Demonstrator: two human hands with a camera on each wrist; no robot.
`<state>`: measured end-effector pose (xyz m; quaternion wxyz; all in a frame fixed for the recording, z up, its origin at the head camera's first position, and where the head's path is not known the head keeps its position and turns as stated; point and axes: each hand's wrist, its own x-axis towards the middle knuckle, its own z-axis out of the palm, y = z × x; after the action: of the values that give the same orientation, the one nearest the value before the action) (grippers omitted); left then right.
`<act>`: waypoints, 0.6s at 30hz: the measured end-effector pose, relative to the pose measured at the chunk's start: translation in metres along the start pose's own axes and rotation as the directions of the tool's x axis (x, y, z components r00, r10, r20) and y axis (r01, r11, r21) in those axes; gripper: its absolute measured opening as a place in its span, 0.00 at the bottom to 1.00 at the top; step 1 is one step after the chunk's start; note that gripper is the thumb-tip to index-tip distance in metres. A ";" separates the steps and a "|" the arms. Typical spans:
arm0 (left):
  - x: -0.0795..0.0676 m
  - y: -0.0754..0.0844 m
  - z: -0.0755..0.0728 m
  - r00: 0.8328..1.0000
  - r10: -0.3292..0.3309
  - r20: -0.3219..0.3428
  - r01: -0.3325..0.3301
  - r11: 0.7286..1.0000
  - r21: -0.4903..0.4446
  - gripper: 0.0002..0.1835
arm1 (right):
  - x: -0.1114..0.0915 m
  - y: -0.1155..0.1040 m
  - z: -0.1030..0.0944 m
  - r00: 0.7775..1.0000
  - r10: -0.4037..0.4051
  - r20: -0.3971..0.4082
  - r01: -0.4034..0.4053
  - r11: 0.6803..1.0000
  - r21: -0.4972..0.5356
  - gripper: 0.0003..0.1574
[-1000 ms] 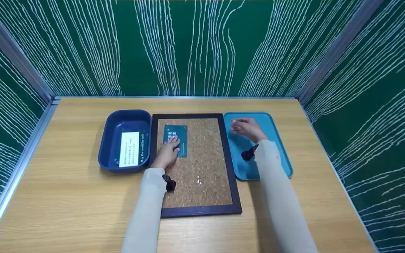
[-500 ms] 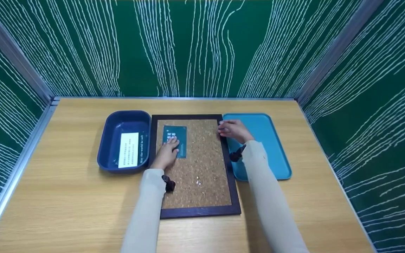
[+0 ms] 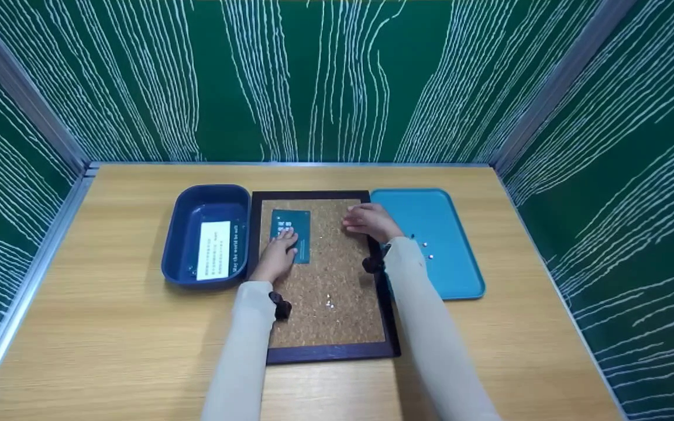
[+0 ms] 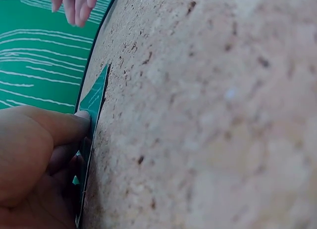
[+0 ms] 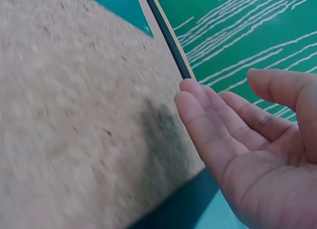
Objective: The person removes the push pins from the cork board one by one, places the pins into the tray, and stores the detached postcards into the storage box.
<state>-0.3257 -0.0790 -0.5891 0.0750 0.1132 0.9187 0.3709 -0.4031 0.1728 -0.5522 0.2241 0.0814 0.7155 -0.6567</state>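
My left hand [image 3: 279, 252] rests on a teal card [image 3: 302, 225] with white lettering, on the upper left of the cork board [image 3: 343, 275]. In the left wrist view, the thumb [image 4: 81, 115] touches the card [image 4: 96, 93], seen nearly edge-on against the cork. My right hand [image 3: 371, 221] hovers over the board's upper right edge, its fingers loosely bent. From the right wrist view, the fingers [image 5: 198, 120] are apart from the thumb, and I see nothing between them. Whether something tiny hides behind the fingertips is unclear.
A navy bin [image 3: 176, 234] with another card [image 3: 214, 250] inside stands left of the board. To the right lies a blue tray [image 3: 460, 280] bearing several tiny pin-like pieces [image 3: 430, 256]. Small shiny pieces [image 3: 329, 302] sit on the lower cork. Green panels [image 3: 243, 88] enclose the table.
My right hand has moved left from above the blue tray to the board's right edge, uncovering tiny pieces on the tray. The left hand stays on the card.
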 end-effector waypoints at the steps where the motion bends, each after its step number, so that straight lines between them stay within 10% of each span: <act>1: 0.000 0.000 0.000 1.000 -0.004 0.004 0.004 1.000 0.000 0.23 | 0.001 0.000 0.002 1.000 0.002 0.001 -0.002 1.000 0.004 0.25; 18: -0.001 0.001 -0.002 1.000 -0.016 0.012 0.017 0.999 -0.029 0.24 | 0.002 0.004 0.033 0.998 0.046 0.054 -0.051 0.994 0.100 0.24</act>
<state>-0.3246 -0.0795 -0.5871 0.0853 0.1068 0.9136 0.3830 -0.3962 0.1404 -0.5581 0.2538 0.0932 0.6731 -0.6883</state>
